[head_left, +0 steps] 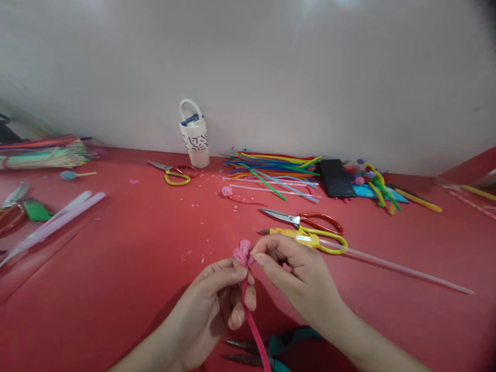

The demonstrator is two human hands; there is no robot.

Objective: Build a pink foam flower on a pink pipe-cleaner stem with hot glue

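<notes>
Near the bottom middle, my left hand (217,302) is closed around the top of a pink-red stem that hangs down toward me. A crinkled pink flower (243,252) sits on that stem, just above my left thumb. My right hand (296,274) comes in from the right, thumb and forefinger pinched together at the right edge of the petals. Below my hands lie pliers (289,341) with dark jaws and teal handles, partly hidden. Just beyond my right hand are scissors (318,223) with red and yellow handles and a yellow tool (284,232) with a dark tip.
A similar pink flower (227,191) lies on the red table (127,258). Behind it are coloured strips (271,165), a phone (336,178) and a tumbler (196,139). More scissors (176,173) and pale pens (62,222) lie left; a clear pink rod (406,269) lies right.
</notes>
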